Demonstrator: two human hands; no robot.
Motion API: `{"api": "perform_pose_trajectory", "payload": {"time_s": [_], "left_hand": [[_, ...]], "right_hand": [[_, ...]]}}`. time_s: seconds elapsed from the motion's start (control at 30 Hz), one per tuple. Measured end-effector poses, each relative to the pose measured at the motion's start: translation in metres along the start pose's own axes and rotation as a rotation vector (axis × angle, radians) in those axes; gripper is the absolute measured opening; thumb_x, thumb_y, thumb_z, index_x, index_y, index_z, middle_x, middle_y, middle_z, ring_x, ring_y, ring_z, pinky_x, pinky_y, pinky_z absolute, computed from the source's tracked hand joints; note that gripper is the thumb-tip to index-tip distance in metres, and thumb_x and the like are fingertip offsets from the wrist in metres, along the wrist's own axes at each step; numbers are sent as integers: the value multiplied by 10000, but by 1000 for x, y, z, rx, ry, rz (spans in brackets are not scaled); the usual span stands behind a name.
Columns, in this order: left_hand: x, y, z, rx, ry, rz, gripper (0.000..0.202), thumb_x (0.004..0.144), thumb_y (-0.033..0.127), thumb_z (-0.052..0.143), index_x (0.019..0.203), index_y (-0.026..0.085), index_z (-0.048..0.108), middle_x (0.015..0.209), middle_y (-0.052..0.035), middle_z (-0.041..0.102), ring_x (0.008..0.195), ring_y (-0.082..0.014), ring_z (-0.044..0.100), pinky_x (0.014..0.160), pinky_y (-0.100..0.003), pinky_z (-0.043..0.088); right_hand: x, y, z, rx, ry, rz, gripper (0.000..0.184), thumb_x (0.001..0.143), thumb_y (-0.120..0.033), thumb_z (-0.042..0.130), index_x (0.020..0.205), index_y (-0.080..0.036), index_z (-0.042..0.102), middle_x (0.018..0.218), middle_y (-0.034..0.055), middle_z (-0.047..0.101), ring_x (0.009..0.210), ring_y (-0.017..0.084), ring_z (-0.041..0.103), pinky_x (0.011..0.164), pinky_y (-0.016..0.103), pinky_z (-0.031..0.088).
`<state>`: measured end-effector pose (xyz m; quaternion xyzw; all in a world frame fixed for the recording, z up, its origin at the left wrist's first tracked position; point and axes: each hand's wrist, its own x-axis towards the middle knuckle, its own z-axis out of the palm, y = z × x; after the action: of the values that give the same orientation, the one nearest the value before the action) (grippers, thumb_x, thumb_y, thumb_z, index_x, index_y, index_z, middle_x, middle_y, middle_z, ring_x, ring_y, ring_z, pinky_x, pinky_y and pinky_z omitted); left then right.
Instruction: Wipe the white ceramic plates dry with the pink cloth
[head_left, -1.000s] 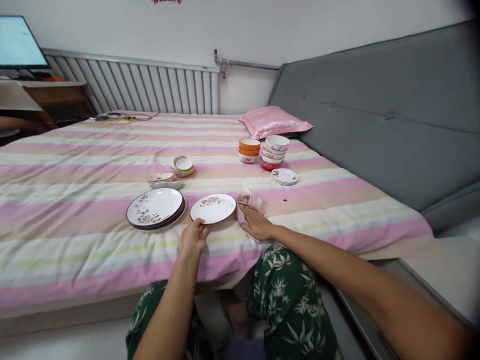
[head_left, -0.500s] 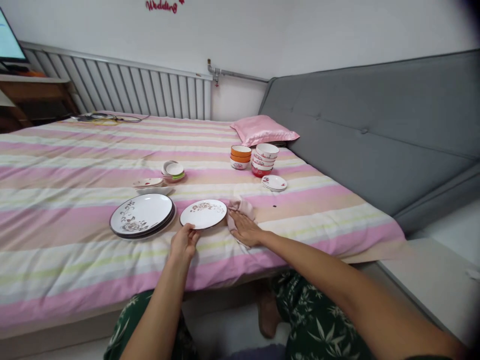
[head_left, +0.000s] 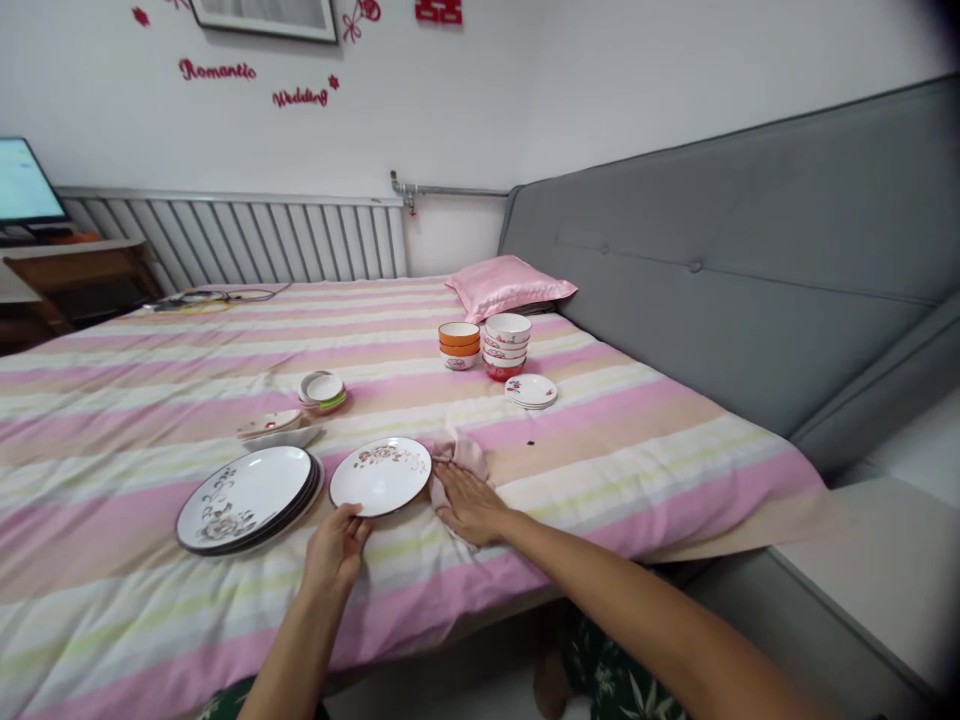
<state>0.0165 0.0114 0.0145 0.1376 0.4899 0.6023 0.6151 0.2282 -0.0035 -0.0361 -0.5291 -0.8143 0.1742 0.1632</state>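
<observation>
My left hand (head_left: 336,548) grips the near rim of a white plate with a floral pattern (head_left: 381,476), which lies flat on the striped bed cover (head_left: 615,440). My right hand (head_left: 469,504) rests flat, fingers stretched, on a crumpled pink cloth (head_left: 460,452) just right of that plate. A stack of larger floral plates (head_left: 246,496) lies to the left of the single plate.
Farther back on the bed stand two stacks of bowls, orange (head_left: 459,345) and white-red (head_left: 505,345), a stack of small saucers (head_left: 531,391), small dishes (head_left: 323,389) and shallow dishes (head_left: 274,428). A pink pillow (head_left: 510,284) lies by the grey headboard (head_left: 750,250). Cables (head_left: 217,296) lie at the far side.
The camera has tilted up and shifted, so everything sits lower and more to the left in view. Both hands keep their places on the plate rim and the cloth.
</observation>
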Motion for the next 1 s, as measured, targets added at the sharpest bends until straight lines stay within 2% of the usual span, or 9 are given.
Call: {"api": "perform_pose_trajectory", "payload": {"time_s": [0.1,0.2,0.23,0.3,0.4,0.53,0.63,0.8,1.0], "left_hand": [[-8,-3,18,-4,-33,1,234,679,-72,465,741,135,556,675,-2,613,558,-83,601,518,-157,523],[-15,-8,44,-36,-61,-7,254,683,-78,455,770,135,561,670,4,615,552,-79,604,518,-147,526],[-16,-10,55,-45,-74,-8,256,681,-79,455,775,133,562,677,0,619,564,-83,611,528,-150,532],[-18,-14,76,-54,-114,-28,245,690,-75,451,781,127,555,675,-7,618,582,-90,619,554,-161,543],[-17,-20,112,-57,-148,-61,236,678,-79,460,781,112,555,681,-25,621,580,-96,617,554,-167,547],[-8,-42,160,-61,-205,-123,289,666,-87,448,847,108,561,724,-47,632,636,-124,629,575,-203,556],[4,-67,192,-59,-225,-188,287,659,-96,453,846,92,563,690,-52,622,575,-115,603,512,-186,533],[22,-106,230,-60,-245,-248,274,645,-103,455,810,89,560,679,-63,624,572,-133,601,528,-226,537],[34,-140,248,-54,-248,-271,282,622,-103,484,801,98,568,670,-54,631,561,-122,590,541,-218,531]], "right_hand": [[-3,-2,-7,239,115,-39,680,822,-410,445,1401,-145,207,1468,105,226,1350,227,191,1110,395,141],[0,-2,-17,793,245,43,566,685,-406,618,1200,-191,521,1272,69,532,1205,242,443,1050,391,290],[1,2,-21,992,307,146,467,685,-415,609,1088,-181,597,1168,65,609,1131,239,514,1010,382,350],[3,19,-31,1135,409,302,431,809,-455,397,1049,-163,603,1095,73,643,1043,213,580,904,370,450],[0,68,-58,1193,570,565,462,853,-386,264,1163,-129,490,1130,131,610,975,199,615,774,344,517],[-12,150,-101,1221,633,872,367,778,-310,454,1061,-83,510,890,158,656,769,191,663,665,301,544],[-8,193,-120,1211,638,976,360,748,-349,531,985,-78,535,752,128,648,675,187,664,611,288,549],[30,232,-119,1120,715,1024,313,725,-293,566,959,-85,561,695,99,651,665,183,665,560,264,546],[46,267,-105,884,852,994,330,656,-263,580,936,-92,610,655,108,670,642,225,657,429,269,501]]}}
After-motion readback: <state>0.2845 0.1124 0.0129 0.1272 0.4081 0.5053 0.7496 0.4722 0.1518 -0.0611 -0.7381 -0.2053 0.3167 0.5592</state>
